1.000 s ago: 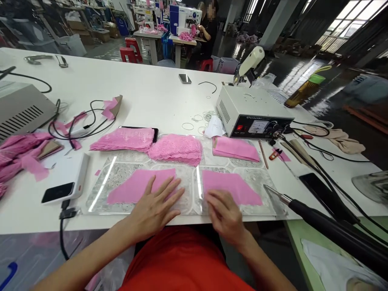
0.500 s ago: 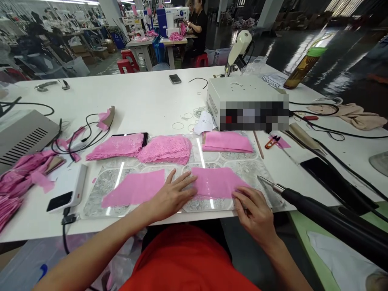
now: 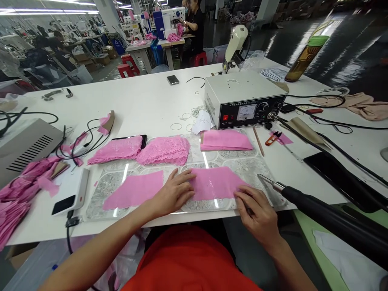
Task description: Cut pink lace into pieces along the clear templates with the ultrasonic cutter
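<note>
Two pink fabric pieces lie on a clear patterned mat (image 3: 254, 167) at the table's front edge. My left hand (image 3: 174, 194) rests flat, fingers spread, on the left edge of the right pink piece (image 3: 214, 184). My right hand (image 3: 257, 214) presses with bent fingers on that piece's lower right corner. The left pink piece (image 3: 135, 193) lies untouched beside my left hand. Behind them sit three stacks: pink lace (image 3: 118, 148), more pink lace (image 3: 165, 149) and plain pink fabric (image 3: 226, 140).
A white control box (image 3: 242, 99) stands behind the mat, a black-handled tool (image 3: 321, 214) lies at right with cables and a dark phone (image 3: 336, 176). Red snips (image 3: 273, 138), a white device (image 3: 71, 196), a grey machine (image 3: 26, 143) and pink scraps (image 3: 18, 190) sit around. A person works far behind.
My left hand moved right from the left pink piece onto the right piece. My right hand shifted to the piece's right corner. The piece now lies flatter and a little further left.
</note>
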A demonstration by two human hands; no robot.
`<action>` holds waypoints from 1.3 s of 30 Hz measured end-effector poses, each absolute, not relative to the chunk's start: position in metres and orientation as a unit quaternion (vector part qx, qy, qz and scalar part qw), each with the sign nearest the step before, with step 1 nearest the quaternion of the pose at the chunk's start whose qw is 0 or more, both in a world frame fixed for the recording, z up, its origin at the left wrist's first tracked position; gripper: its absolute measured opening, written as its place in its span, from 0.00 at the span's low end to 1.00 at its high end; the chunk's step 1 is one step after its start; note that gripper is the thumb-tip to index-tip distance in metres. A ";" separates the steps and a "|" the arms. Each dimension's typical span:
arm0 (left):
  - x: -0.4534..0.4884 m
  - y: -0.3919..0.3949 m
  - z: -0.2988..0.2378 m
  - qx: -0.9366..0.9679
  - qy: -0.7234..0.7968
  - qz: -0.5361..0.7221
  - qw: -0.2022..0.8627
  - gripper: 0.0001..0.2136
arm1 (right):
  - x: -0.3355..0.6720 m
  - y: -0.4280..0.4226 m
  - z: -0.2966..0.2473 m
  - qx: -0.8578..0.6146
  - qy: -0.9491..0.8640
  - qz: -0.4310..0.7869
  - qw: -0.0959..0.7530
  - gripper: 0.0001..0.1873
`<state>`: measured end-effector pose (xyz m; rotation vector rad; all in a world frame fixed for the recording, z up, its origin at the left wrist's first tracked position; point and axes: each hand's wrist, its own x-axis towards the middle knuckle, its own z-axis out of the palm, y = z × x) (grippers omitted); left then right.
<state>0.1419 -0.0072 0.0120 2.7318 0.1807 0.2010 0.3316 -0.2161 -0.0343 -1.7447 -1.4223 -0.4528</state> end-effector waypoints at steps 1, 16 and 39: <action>0.141 -0.006 0.012 0.977 0.057 0.070 0.194 0.12 | 0.332 -0.216 -0.034 -0.692 -0.565 -0.181 0.411 0.15; 0.147 0.002 0.002 0.996 -0.012 0.086 0.024 0.19 | 0.352 -0.217 -0.029 -0.733 -0.549 -0.198 0.350 0.17; 0.149 0.006 0.001 0.992 -0.004 0.125 0.027 0.19 | 0.345 -0.226 -0.034 -0.688 -0.572 -0.209 0.395 0.18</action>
